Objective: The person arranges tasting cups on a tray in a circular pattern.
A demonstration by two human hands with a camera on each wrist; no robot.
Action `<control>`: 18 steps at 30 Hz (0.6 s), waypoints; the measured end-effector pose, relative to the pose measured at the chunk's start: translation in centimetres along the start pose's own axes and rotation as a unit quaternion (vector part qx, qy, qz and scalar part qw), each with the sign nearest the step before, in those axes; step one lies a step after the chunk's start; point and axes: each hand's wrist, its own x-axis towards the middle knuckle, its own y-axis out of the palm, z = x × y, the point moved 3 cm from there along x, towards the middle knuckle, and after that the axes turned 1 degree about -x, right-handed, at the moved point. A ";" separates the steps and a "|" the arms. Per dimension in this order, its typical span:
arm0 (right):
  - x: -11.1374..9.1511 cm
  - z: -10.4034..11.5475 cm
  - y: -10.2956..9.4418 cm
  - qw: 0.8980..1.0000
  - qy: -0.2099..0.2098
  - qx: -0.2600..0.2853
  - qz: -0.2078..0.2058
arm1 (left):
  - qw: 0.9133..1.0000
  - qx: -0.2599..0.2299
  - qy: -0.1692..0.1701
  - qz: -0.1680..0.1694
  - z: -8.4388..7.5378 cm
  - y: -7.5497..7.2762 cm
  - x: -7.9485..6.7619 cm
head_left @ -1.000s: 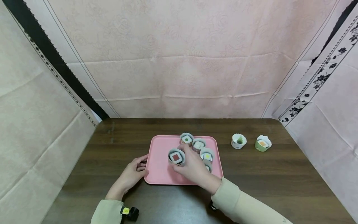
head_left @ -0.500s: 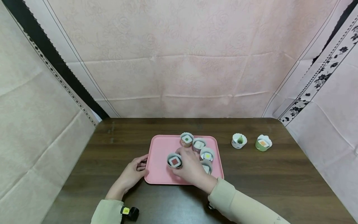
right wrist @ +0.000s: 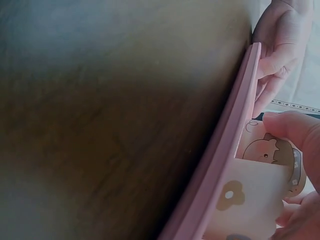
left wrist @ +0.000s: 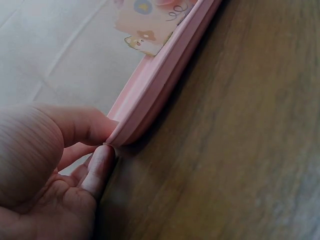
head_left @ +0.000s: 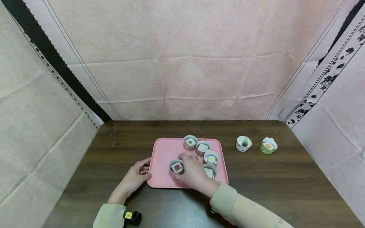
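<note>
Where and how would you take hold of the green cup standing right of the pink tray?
Probably by pinching the outer wall of the green cup from opposite sides, just below its scalloped rim, coming down from above and the right. It stands upright with its top open, and the white cup sits apart on its left.

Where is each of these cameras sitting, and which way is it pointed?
Head: worn on the person's head, facing forward and down at the wooden table, pink tray and cloth backdrop; the left hand, right hand and sleeves show.
Left wrist: worn on that wrist, facing the hand's grip on the tray's rim; only the left hand shows.
Right wrist: worn on that wrist, facing along the tray's edge and printed paper cups; part of the right hand shows, with the left hand beyond.
Shared: both wrist views show the tray's rim and the left hand.
</note>
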 end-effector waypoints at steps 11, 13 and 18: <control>-0.1 0.0 0.2 1.000 -0.002 -0.026 0.011 | 1.000 0.000 0.001 0.002 0.0 0.1 -0.1; -0.1 0.1 0.3 0.999 -0.004 -0.030 0.010 | 1.000 0.003 -0.002 0.000 0.0 0.1 -0.1; -0.1 0.1 0.3 1.000 -0.003 -0.029 0.005 | 1.000 0.003 -0.002 -0.002 -0.1 0.0 -0.1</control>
